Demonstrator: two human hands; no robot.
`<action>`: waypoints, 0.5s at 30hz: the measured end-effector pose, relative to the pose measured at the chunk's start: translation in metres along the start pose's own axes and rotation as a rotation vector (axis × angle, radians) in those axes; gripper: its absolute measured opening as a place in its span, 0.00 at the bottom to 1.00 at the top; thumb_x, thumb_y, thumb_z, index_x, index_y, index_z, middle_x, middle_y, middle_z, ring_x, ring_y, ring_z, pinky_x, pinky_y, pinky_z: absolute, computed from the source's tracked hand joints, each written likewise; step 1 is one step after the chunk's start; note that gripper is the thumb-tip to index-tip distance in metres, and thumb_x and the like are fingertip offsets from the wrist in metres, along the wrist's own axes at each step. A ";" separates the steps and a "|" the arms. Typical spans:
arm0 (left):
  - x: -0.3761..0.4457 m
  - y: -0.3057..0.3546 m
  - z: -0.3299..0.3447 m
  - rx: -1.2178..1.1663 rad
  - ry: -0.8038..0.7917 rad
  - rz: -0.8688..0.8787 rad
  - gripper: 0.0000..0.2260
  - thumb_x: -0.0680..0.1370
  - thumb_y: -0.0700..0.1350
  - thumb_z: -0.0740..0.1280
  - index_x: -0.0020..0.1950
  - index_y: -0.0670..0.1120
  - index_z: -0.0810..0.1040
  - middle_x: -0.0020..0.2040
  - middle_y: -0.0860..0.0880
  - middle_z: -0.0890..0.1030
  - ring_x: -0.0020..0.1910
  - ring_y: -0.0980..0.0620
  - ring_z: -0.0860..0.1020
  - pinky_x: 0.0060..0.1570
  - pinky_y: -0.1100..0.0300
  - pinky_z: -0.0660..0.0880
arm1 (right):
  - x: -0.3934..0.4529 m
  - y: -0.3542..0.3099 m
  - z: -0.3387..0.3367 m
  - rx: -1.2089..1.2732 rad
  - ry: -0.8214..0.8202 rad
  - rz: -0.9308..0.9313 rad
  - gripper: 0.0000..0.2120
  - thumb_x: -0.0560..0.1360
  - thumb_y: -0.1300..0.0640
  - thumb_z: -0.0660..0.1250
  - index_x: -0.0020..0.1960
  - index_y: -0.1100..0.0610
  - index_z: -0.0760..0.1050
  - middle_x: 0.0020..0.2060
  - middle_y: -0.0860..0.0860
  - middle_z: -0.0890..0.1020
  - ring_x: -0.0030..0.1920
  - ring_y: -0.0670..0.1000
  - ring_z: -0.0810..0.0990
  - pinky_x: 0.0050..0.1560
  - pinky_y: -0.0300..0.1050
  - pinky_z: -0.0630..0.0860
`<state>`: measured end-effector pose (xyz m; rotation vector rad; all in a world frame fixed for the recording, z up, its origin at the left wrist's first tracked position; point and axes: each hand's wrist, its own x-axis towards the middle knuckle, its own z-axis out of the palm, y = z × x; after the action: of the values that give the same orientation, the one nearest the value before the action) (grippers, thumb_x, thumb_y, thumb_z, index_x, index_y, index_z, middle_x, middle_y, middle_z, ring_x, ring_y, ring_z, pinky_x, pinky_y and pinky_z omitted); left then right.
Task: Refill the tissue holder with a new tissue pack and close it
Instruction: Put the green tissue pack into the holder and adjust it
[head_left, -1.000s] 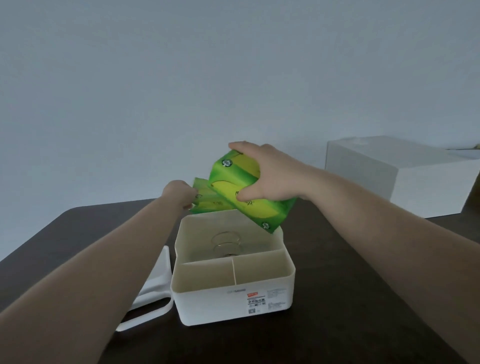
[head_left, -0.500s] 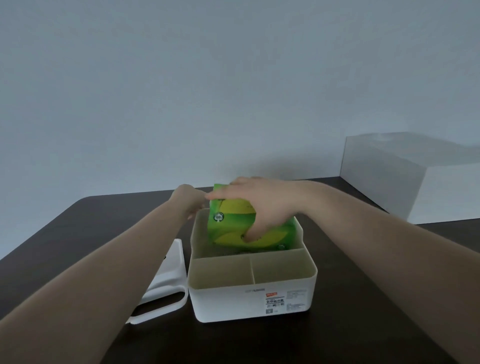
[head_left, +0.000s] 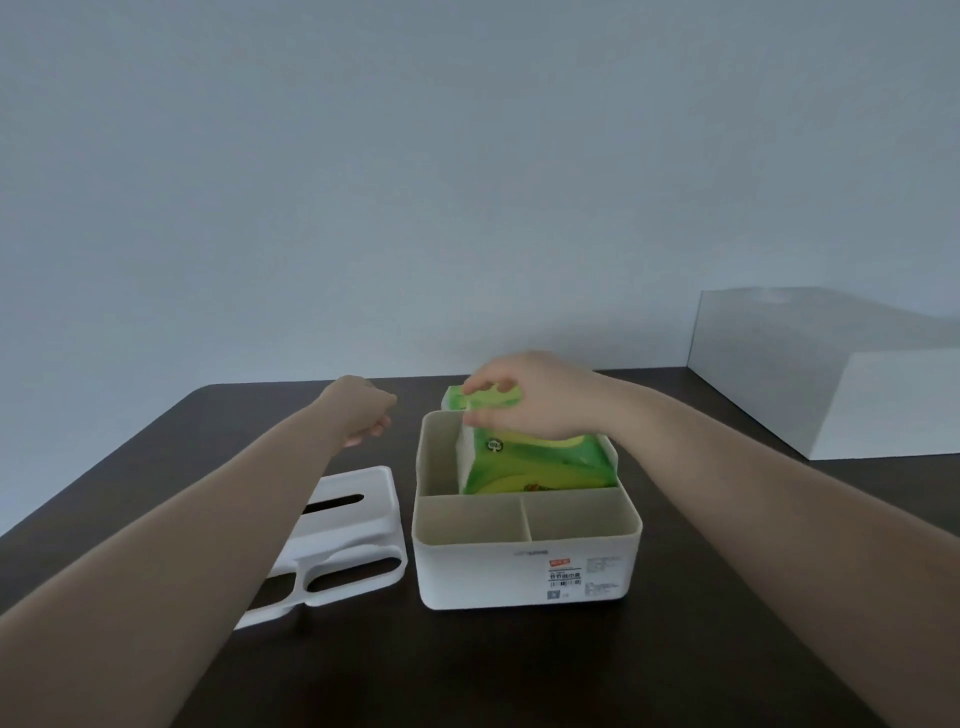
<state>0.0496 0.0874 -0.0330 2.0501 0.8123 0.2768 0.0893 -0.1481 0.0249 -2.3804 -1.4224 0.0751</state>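
Observation:
The white tissue holder (head_left: 524, 571) stands uncovered on the dark table, with two small front compartments and a large rear one. A green tissue pack (head_left: 535, 467) sits tilted in the rear compartment, its left end raised above the rim. My right hand (head_left: 540, 397) grips that raised end from above. My left hand (head_left: 363, 415) hovers left of the holder, fingers curled, holding nothing. The holder's white lid (head_left: 343, 535), with a slot and two openings, lies on the table to the left.
A large white box (head_left: 841, 374) stands at the back right of the dark table (head_left: 519, 670). A plain pale wall rises behind the table's far edge.
The tissue pack went down from above the holder into the rear compartment. My left hand let go of it and drew away to the left. The view shifted, showing more of the lid.

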 end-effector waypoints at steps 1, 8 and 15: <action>-0.002 -0.007 -0.008 0.016 0.013 0.004 0.06 0.77 0.41 0.61 0.48 0.40 0.76 0.40 0.42 0.79 0.36 0.45 0.73 0.28 0.64 0.62 | 0.002 -0.009 0.003 0.018 0.061 -0.002 0.19 0.76 0.44 0.65 0.65 0.50 0.75 0.64 0.46 0.78 0.65 0.48 0.74 0.59 0.41 0.68; -0.043 -0.057 -0.061 0.204 0.128 -0.047 0.07 0.76 0.39 0.61 0.38 0.40 0.74 0.29 0.45 0.72 0.26 0.48 0.66 0.27 0.63 0.63 | 0.022 -0.077 0.028 0.010 0.114 -0.033 0.12 0.78 0.51 0.62 0.56 0.53 0.80 0.56 0.49 0.82 0.57 0.52 0.78 0.60 0.49 0.75; -0.062 -0.106 -0.084 0.289 0.183 -0.169 0.11 0.75 0.43 0.63 0.52 0.38 0.78 0.47 0.44 0.79 0.39 0.48 0.76 0.33 0.60 0.71 | 0.056 -0.103 0.080 -0.072 -0.062 0.192 0.15 0.76 0.58 0.61 0.57 0.61 0.80 0.56 0.56 0.83 0.55 0.56 0.81 0.55 0.46 0.78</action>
<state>-0.0845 0.1446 -0.0629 2.2276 1.1901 0.2667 0.0118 -0.0332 -0.0068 -2.5889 -1.2388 0.1509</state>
